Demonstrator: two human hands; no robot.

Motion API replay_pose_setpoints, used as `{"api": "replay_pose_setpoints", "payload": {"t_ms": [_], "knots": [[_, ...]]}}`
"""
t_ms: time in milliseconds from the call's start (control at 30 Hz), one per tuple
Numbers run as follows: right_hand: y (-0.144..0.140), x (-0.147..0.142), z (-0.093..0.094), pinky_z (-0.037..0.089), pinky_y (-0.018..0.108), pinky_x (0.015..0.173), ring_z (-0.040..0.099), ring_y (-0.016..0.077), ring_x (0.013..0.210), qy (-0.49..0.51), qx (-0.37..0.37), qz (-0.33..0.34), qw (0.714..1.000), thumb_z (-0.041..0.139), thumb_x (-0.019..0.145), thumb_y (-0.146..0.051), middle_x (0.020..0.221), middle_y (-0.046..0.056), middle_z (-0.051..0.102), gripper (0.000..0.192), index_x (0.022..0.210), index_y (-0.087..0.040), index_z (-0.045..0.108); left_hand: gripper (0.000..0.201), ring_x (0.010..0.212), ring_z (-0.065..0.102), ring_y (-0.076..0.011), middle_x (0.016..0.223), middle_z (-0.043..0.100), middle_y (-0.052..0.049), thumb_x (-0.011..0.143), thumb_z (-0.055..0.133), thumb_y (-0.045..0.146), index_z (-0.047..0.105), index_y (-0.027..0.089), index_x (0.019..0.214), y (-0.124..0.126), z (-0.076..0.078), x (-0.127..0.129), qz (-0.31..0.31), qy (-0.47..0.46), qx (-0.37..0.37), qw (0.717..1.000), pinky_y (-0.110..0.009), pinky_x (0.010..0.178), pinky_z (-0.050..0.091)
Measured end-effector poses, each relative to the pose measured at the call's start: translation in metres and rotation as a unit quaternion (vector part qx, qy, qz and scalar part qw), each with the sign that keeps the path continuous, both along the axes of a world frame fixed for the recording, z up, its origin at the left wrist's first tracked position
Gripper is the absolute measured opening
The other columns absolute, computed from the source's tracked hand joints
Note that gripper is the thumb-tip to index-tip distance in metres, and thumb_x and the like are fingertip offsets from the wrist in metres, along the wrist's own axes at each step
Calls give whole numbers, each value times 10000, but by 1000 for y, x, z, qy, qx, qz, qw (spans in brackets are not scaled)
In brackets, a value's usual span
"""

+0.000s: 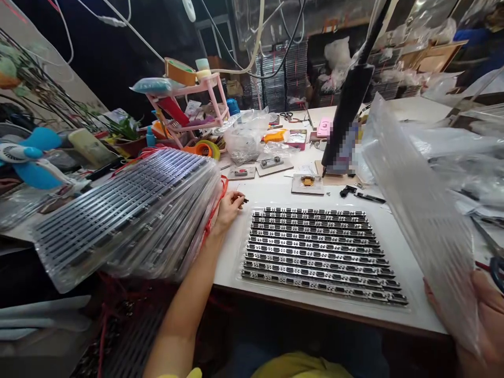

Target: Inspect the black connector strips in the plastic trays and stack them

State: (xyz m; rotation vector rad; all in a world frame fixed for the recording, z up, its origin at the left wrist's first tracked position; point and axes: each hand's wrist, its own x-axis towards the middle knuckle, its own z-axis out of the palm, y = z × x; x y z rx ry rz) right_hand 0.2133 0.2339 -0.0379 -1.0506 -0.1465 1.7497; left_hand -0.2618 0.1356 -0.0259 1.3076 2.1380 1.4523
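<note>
My left hand (pixel 231 205) is closed in a pinch on a small dark part (pixel 245 200), too small to name, just off the near left corner of a clear plastic tray. That tray holds several rows of metal connector strips (pixel 311 247) with dark sockets. At the right, my right hand (pixel 486 310) grips an upright, see-through ribbed plastic tray (pixel 425 210) by its lower edge; nothing lies in its grooves. Left of my left forearm, a stack of filled plastic trays (pixel 129 199) leans in a fan, with red string (pixel 214 210) along its side.
A pink rack (pixel 197 102) stands behind the stack, and a blue fan (pixel 35 157) at far left. Small boards (pixel 307 185) with parts lie beyond the tray. A black post (pixel 348 105) rises behind. Scissors (pixel 496 268) lie at far right; the table's front edge runs below.
</note>
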Motion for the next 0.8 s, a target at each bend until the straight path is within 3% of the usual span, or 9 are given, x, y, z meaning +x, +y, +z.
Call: {"api": "replay_pose_setpoints", "payload": {"t_ms": [133, 267, 500, 800], "knots": [[-6, -16, 21, 598, 216, 724, 690, 122, 637, -16, -32, -54, 998, 385, 917, -237, 930, -17, 744, 360, 1164, -276, 643, 82, 806, 586, -133, 878, 575, -23, 795, 575, 180, 645, 164, 835, -1, 7, 19, -62, 52, 5, 997, -300, 767, 505], [-9, -24, 30, 614, 235, 690, 704, 136, 753, -28, -31, -73, 996, 382, 903, -222, 1033, -1, 724, 367, 1140, -276, 657, 122, 883, 573, -156, 897, 577, -30, 756, 552, 113, 647, 186, 735, -7, 16, 32, -115, 114, -15, 987, -328, 865, 474], [-9, -19, 23, 616, 233, 687, 704, 141, 818, -6, 5, -59, 998, 372, 901, -187, 1051, 12, 719, 393, 1171, -280, 642, 171, 945, 533, -210, 917, 569, -61, 843, 491, 158, 658, 192, 857, -7, 18, 28, -68, 201, -50, 976, -406, 917, 421], [-10, -22, 25, 614, 234, 661, 701, 131, 825, -50, 32, -56, 997, 360, 906, -200, 1126, 25, 695, 392, 1168, -215, 650, 134, 933, 488, -239, 905, 572, -68, 782, 587, 126, 692, 201, 819, 3, 11, 27, -76, 257, -118, 956, -433, 879, 394]]}}
